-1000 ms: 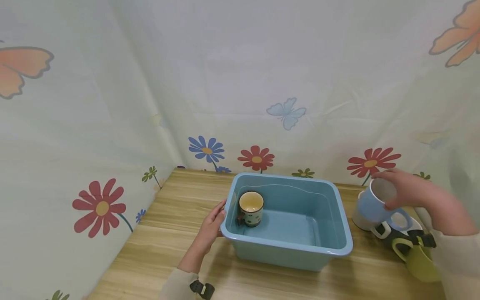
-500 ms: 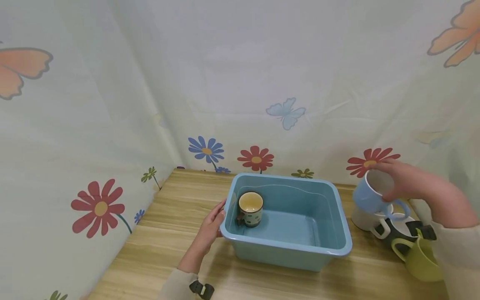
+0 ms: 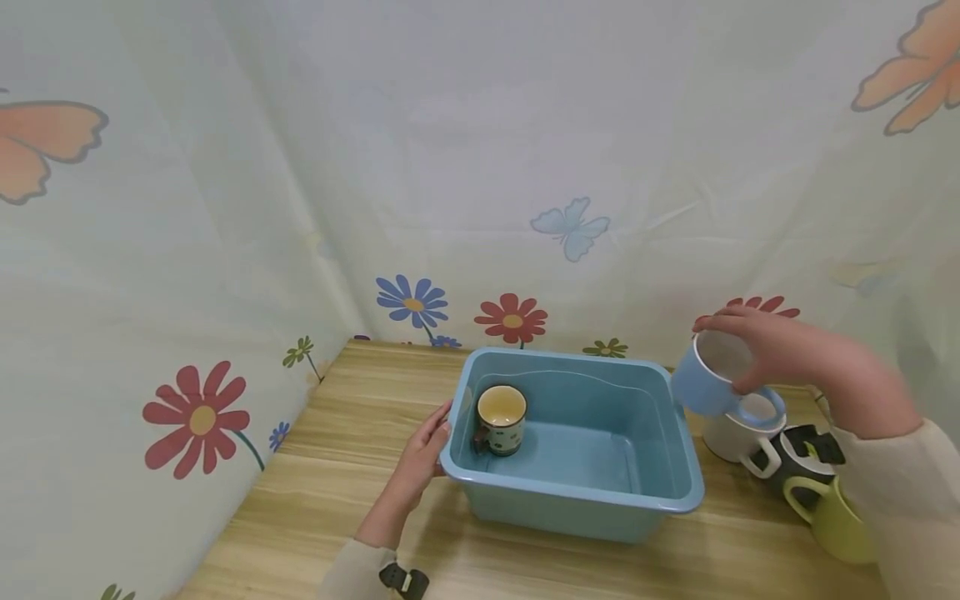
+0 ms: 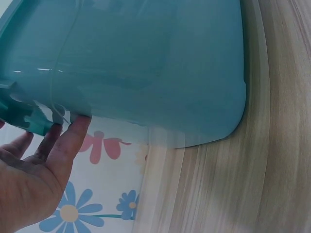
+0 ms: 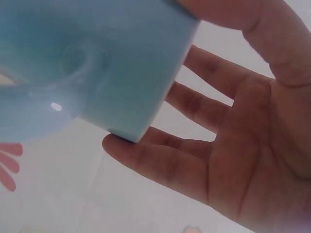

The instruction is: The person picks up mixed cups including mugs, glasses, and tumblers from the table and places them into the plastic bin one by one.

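My right hand (image 3: pixel 772 350) grips a light blue mug (image 3: pixel 699 382) by its rim, with the thumb and fingers on opposite sides. The mug is tilted, held up at the right edge of a blue plastic tub (image 3: pixel 555 492). In the right wrist view the mug (image 5: pixel 121 63) shows its handle, and the fingertips bend over its rim. My left hand (image 3: pixel 420 458) holds the tub's left rim; in the left wrist view its fingers (image 4: pixel 68 150) touch the wall under the rim. Inside the tub, a patterned mug (image 3: pixel 504 429) with a yellow interior stands upright at the left.
Right of the tub, a white mug (image 3: pixel 727 437), a black-and-white mug (image 3: pixel 798 467) and a yellow-green mug (image 3: pixel 840 525) stand close together on the wooden table (image 3: pixel 300 517). A flower-print cloth (image 3: pixel 450 167) hangs behind and at the left.
The right hand has carried the light blue mug up and left, from above the white mug to the tub's right rim. My left hand and the tub have stayed in place.
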The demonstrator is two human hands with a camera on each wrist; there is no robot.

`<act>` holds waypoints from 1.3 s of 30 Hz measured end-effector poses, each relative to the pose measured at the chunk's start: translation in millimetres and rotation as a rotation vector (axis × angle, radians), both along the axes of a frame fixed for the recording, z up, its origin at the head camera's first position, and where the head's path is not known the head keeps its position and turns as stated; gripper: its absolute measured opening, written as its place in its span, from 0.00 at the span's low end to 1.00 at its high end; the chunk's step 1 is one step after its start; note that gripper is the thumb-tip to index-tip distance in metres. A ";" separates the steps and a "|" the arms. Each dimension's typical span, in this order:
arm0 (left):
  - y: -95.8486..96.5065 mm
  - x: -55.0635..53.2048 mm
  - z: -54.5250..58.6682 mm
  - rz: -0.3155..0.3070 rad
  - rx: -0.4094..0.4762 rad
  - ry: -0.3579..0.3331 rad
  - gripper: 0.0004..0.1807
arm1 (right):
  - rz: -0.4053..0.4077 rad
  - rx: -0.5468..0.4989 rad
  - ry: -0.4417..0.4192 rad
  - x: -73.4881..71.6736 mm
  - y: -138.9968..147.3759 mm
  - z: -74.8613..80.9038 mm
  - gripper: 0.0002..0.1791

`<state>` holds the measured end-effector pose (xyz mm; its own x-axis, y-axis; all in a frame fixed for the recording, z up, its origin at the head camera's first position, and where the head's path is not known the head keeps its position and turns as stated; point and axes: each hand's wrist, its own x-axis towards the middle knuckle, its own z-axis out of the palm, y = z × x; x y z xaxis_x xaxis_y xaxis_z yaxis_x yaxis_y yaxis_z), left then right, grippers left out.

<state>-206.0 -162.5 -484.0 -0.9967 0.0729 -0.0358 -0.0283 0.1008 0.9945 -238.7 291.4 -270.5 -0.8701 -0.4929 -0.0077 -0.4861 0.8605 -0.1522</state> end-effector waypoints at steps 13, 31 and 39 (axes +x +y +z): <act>0.3 -3.2 -1.4 0.012 -0.015 -0.005 0.29 | 0.013 -0.062 -0.090 -2.5 -35.0 1.2 0.43; 1.2 -2.5 2.3 -0.028 -0.008 0.007 0.31 | 0.040 -0.063 -0.152 -5.3 -67.9 -8.7 0.43; -2.7 -0.2 -1.4 -0.046 -0.005 0.046 0.34 | 0.066 -0.096 -0.173 -6.4 -81.9 -17.6 0.45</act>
